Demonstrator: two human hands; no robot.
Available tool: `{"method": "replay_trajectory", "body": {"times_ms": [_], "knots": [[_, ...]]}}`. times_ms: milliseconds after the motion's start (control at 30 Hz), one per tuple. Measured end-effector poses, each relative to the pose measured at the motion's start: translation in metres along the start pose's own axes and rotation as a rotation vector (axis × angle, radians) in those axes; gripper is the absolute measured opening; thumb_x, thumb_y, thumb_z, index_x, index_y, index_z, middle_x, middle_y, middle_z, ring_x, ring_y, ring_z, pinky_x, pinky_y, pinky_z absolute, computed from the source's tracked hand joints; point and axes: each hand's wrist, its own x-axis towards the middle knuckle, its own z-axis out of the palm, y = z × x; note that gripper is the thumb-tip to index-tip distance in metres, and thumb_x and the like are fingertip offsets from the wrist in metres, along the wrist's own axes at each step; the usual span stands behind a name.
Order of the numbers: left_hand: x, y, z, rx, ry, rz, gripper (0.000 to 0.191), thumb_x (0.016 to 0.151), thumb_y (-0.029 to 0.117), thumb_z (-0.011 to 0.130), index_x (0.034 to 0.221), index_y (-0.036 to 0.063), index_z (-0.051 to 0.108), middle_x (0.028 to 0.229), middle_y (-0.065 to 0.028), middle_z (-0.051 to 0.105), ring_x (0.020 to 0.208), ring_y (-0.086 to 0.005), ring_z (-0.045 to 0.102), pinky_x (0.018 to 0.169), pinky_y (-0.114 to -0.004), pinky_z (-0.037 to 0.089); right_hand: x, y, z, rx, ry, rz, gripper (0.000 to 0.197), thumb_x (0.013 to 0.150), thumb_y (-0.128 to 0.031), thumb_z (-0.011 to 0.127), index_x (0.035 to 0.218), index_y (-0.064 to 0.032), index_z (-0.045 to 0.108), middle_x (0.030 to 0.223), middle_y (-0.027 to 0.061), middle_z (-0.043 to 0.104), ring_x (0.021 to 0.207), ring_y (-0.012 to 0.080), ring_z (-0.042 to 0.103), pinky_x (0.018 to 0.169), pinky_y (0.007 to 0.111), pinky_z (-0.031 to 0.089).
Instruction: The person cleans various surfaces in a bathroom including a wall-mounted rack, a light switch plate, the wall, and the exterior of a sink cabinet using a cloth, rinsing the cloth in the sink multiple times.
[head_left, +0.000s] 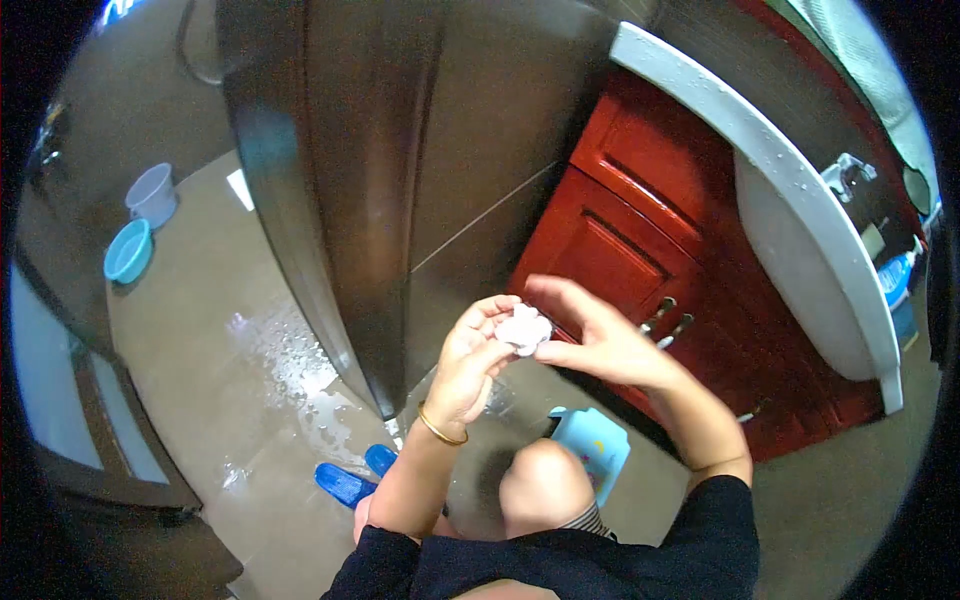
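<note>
A small white object with a lobed outline (523, 330) is pinched between the thumb and fingers of my left hand (471, 352). A dark edge shows at its right side; what exactly it is cannot be told. From the right, my right hand (592, 334) curves around it with thumb and fingers spread apart. The right fingers are blurred. Its thumb tip is close to the object's lower right edge, and contact is unclear. Both hands are held above the tiled floor, in front of a red wooden vanity cabinet (611, 255).
Above the cabinet is a white washbasin (810, 202) with a metal faucet (847, 176) and a blue pump bottle (898, 277). A light-blue plastic stool (600, 442) stands below. Blue slippers (343, 484) are on the wet floor (292, 427). A dark door (360, 187) stands left, beyond it a turquoise basin (129, 251).
</note>
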Motion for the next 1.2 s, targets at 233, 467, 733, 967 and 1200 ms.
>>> {"method": "replay_trajectory", "body": {"times_ms": [233,467,733,967,1200], "knots": [[-0.007,0.014,-0.018,0.292,0.146,0.182,0.036,0.079,-0.004,0.055,0.114,0.0012,0.052,0.102,-0.0044,0.057,0.099,-0.0120,0.055,0.085,-0.023,0.046,-0.001,0.033,0.036,0.780,0.136,0.412,0.018,0.083,-0.013,0.063,0.098,-0.0043,0.058,0.091,0.0016,0.059,0.078,0.0076,0.054,0.073,0.022,0.043],[-0.003,0.002,-0.015,0.473,0.112,0.132,0.025,0.083,0.002,0.057,0.108,0.0019,0.057,0.098,-0.0016,0.057,0.085,-0.0075,0.053,0.074,-0.020,0.043,-0.004,0.060,0.038,1.569,0.249,0.498,0.019,0.084,-0.013,0.054,0.098,-0.0009,0.055,0.091,0.0071,0.060,0.086,0.0187,0.057,0.083,0.031,0.046],[0.010,-0.011,-0.015,1.402,0.100,0.477,0.017,0.074,0.008,0.063,0.091,0.0084,0.064,0.086,-0.0067,0.060,0.089,-0.0232,0.057,0.078,-0.034,0.042,-0.032,0.079,0.132,2.355,0.152,0.652,0.059,0.089,-0.060,0.037,0.120,-0.0115,0.051,0.112,0.0112,0.058,0.105,0.0269,0.055,0.089,0.048,0.044],[-0.004,0.006,-0.007,1.972,-0.052,0.476,0.029,0.073,0.018,0.063,0.102,0.0140,0.067,0.132,-0.0132,0.047,0.130,-0.0353,0.032,0.109,-0.052,0.013,-0.009,0.080,0.111,1.934,0.223,0.659,0.044,0.088,-0.012,0.057,0.130,-0.0104,0.042,0.117,0.0114,0.055,0.102,0.0229,0.058,0.088,0.040,0.049],[-0.009,0.027,0.009,1.494,0.239,0.674,0.038,0.073,-0.002,0.059,0.110,0.0040,0.061,0.125,-0.0153,0.052,0.114,-0.0271,0.051,0.098,-0.036,0.037,-0.013,0.097,0.099,2.009,0.512,0.805,0.026,0.096,-0.031,0.045,0.077,-0.0138,0.047,0.050,-0.0067,0.029,0.037,0.0068,0.024,0.032,0.022,0.018]]}}
